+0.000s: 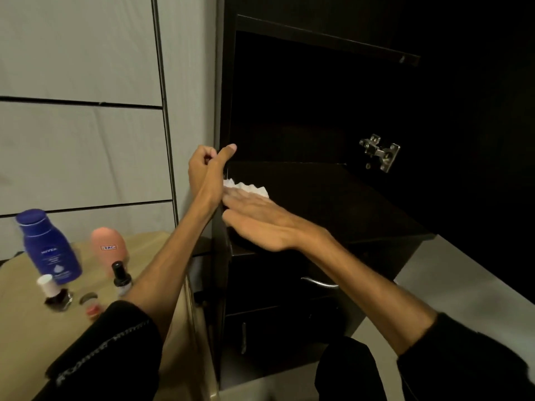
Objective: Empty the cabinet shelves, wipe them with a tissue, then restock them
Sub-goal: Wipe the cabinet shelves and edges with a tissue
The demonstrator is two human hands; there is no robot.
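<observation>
A: Where is the tissue (249, 189), and what holds it?

B: It lies crumpled on the dark cabinet shelf (333, 204), near the shelf's left front corner. The right hand (260, 224) presses it flat with straight fingers; nothing is curled round it. The left hand (207, 172) is loosely curled at the cabinet's left side panel (224, 111), thumb up, and appears to brace there. Whether it grips the panel edge cannot be told.

A: Which step is in hand?

B: Judged from the bare shelf and the pressed tissue, the wiping step. The next move likely calls for a sweep of the tissue across the rest of the shelf toward the hinge (380, 153), with even downward pressure.

A: And the removed items?

B: They stand on the beige table (23, 328) to the left. The blue bottle (47, 247) reads "NIVEA". The pink bottle (108, 248) has a small label, too blurred to read. Two nail polish bottles (56, 293) and a small jar (91, 305) stand nearer.
</observation>
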